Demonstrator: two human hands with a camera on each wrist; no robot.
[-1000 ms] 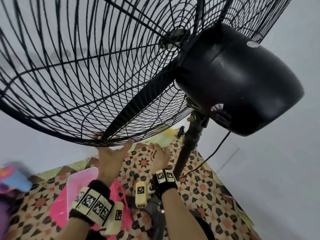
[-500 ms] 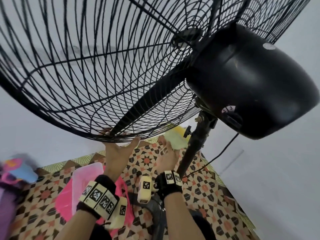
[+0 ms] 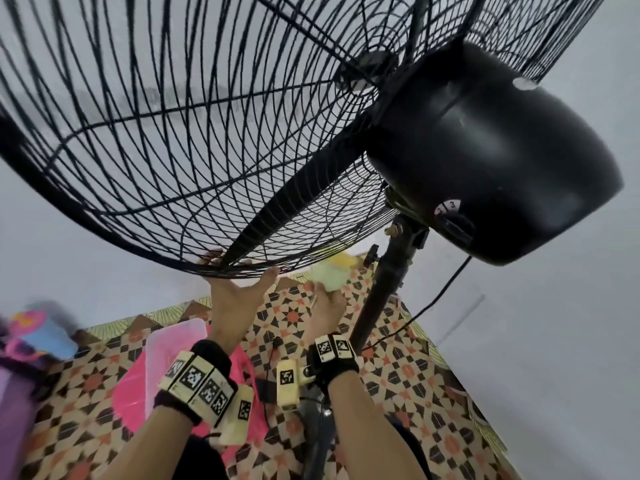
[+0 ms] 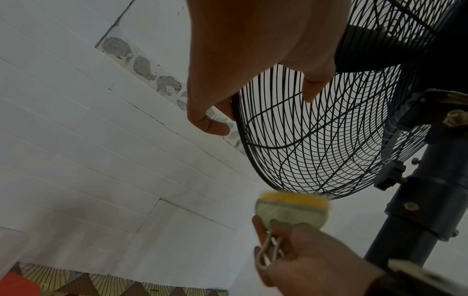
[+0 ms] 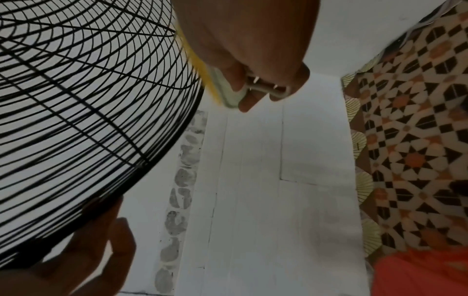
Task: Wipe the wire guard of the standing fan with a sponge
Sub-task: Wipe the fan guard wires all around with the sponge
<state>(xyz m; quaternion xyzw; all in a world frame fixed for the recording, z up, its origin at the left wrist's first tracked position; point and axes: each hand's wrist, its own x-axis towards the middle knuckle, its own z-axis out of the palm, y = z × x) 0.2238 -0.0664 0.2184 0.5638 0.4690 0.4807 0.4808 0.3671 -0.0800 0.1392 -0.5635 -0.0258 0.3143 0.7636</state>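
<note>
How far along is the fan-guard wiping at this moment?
Done: nothing provable; no cleaned patch can be told apart on the black wire guard. In hand: the left hand grips the guard's bottom rim, while the right hand holds the yellow-and-green sponge at the guard's lower edge beside the dark pole; contact is unclear. Left: seemingly most of the guard.

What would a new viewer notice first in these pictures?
The large black wire guard fills the upper left, with the glossy motor housing behind it at right. Below, the left hand holds the guard's bottom rim, and the right hand holds a yellow-green sponge beside the pole.
</note>
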